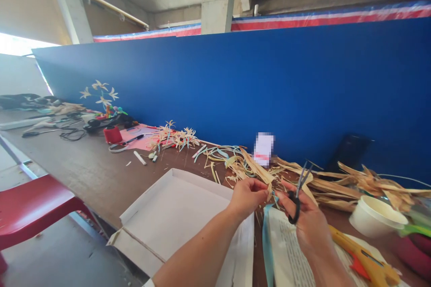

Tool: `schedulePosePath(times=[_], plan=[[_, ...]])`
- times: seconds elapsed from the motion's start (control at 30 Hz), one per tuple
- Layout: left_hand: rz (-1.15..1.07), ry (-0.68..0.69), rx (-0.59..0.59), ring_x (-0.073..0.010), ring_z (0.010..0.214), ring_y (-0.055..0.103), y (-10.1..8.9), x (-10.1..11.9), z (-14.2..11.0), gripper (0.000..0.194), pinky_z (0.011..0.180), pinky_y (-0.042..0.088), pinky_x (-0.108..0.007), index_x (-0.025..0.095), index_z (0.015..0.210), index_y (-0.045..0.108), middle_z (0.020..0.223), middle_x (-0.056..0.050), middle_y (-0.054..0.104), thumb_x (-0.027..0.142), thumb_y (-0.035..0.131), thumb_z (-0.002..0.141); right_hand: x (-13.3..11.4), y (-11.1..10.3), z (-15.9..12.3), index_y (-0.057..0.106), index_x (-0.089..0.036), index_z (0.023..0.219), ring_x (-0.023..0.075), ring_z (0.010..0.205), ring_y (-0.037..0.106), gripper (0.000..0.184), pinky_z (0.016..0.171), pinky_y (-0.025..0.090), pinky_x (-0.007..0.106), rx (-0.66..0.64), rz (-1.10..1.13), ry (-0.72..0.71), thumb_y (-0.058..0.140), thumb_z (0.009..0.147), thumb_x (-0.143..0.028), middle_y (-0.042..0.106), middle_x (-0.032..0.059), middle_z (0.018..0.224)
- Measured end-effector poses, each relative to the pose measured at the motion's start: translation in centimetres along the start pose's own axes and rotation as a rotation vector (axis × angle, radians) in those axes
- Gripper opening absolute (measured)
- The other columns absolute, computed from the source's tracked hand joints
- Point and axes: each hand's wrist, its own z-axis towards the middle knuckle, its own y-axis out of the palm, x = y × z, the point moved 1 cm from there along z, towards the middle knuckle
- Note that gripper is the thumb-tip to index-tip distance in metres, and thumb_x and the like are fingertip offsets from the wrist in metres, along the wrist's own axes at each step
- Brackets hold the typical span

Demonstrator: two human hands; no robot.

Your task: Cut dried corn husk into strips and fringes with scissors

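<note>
My left hand (247, 197) is closed in a pinch on a thin dried straw strip (269, 188) above the table. My right hand (305, 215) is wrapped round small black-handled scissors (298, 193), whose blades point up and stand slightly apart, close to the strip. A light blue ribbon strip (267, 242) hangs down between my hands. Under my right hand lies a printed paper sheet (289, 251).
A shallow white cardboard box lid (168, 210) lies at the table's near edge. Dried husk strips (336, 186) pile along the blue wall (269, 89). At right sit a white cup (375, 215) and a yellow glue gun (363, 258). A red chair (30, 208) stands left. Straw flowers (101, 92) are farther back.
</note>
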Motion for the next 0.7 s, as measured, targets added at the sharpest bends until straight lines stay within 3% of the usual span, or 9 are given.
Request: schedulePosePath(times=[0.2, 0.4, 0.53, 0.7], plan=[[0.344, 0.249, 0.045, -0.0097, 0.062, 0.055, 0.5, -0.4, -0.9, 0.012, 0.056, 0.042, -0.020, 0.015, 0.076, 0.063, 0.069, 0.000, 0.063, 0.025, 0.063, 0.069, 0.0, 0.4, -0.1, 0.056, -0.020, 0.120, 0.0230, 0.085, 0.065, 0.059, 0.076, 0.050, 0.033, -0.065, -0.032, -0.001, 0.072, 0.064, -0.034, 0.071, 0.0052, 0.089], [0.769, 0.606, 0.121, -0.0118, 0.074, 0.054, 0.4, -0.5, -1.5, 0.008, 0.066, 0.042, -0.022, 0.019, 0.080, 0.062, 0.080, -0.001, 0.060, 0.018, 0.054, 0.076, -0.3, 0.1, -0.1, 0.057, -0.021, 0.115, 0.0242, 0.080, 0.066, 0.057, 0.072, 0.051, 0.033, -0.003, -0.184, -0.013, 0.072, 0.063, -0.039, 0.071, 0.0048, 0.085], [0.925, 0.688, 0.133, -0.0126, 0.072, 0.053, 0.3, -0.5, -1.6, 0.010, 0.066, 0.041, -0.023, 0.019, 0.082, 0.060, 0.081, -0.002, 0.058, 0.019, 0.050, 0.080, -0.1, 0.4, -0.2, 0.057, -0.020, 0.117, 0.0243, 0.080, 0.066, 0.059, 0.074, 0.051, 0.034, -0.041, -0.154, -0.043, 0.072, 0.063, -0.038, 0.071, 0.0049, 0.083], [0.971, 0.758, 0.086, -0.0139, 0.075, 0.054, 0.4, -0.6, -1.8, 0.012, 0.068, 0.041, -0.024, 0.019, 0.082, 0.059, 0.080, -0.003, 0.059, 0.022, 0.047, 0.083, 0.1, 0.4, -0.1, 0.056, -0.019, 0.119, 0.0243, 0.085, 0.065, 0.062, 0.078, 0.050, 0.034, -0.074, -0.081, -0.036, 0.074, 0.062, -0.035, 0.071, 0.0050, 0.087]])
